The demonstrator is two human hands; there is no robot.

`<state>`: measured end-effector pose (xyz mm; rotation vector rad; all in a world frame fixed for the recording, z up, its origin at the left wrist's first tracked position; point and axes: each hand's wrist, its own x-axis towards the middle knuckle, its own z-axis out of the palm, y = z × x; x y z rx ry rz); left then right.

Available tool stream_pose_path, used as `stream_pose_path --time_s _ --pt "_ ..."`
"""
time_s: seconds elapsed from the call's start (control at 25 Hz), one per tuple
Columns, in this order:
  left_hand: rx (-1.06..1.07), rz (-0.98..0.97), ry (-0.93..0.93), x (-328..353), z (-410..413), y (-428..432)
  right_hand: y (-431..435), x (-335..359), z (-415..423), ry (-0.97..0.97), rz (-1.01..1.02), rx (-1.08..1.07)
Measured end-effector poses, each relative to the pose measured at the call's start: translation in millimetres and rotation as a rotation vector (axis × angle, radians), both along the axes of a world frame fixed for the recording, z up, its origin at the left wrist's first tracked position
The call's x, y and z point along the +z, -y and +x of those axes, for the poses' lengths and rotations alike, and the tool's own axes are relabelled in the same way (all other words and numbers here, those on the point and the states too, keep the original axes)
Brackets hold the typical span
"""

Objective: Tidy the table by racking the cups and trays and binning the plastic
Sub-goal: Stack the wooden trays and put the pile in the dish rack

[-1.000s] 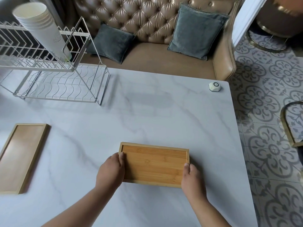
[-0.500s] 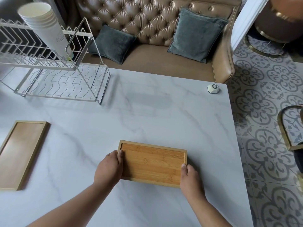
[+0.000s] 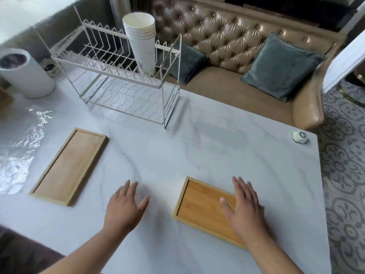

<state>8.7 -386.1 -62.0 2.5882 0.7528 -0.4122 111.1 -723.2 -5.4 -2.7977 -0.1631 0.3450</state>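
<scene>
Rack [image 3: 126, 82] behind two trays [image 3: 69, 167], cups [image 3: 141, 42] on rack, bin [image 3: 23, 74] left of rack

L hand [image 3: 124, 206] let go of tray [image 3: 201, 206], now spread over table [image 3: 217, 151] just left of it | R hand [image 3: 243, 206] off near-right corner, fingers straight, flat over tray's right part | view swung left: bin [image 3: 25, 76] far left + plastic [image 3: 19, 155] now in sight | 2nd tray [image 3: 69, 167] fully in view

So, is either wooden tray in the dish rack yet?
No, the pale tray and the darker tray both lie flat on the marble table; the dish rack holds only the stack of paper cups.
</scene>
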Motion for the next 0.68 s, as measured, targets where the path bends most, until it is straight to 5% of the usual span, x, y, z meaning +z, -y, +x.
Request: stream_pose_path --time_s 0.32,0.68 --pt "0.182 0.141 -0.001 -2.0 -54.7 -123.0 -208.7 -11.9 32.7 -0.042 -0.126 0.567" --pt "0.492 0.123 -0.041 -23.3 -90.1 -228.0 -440.4 -43.5 74.8 -0.094 -0.204 0.823"
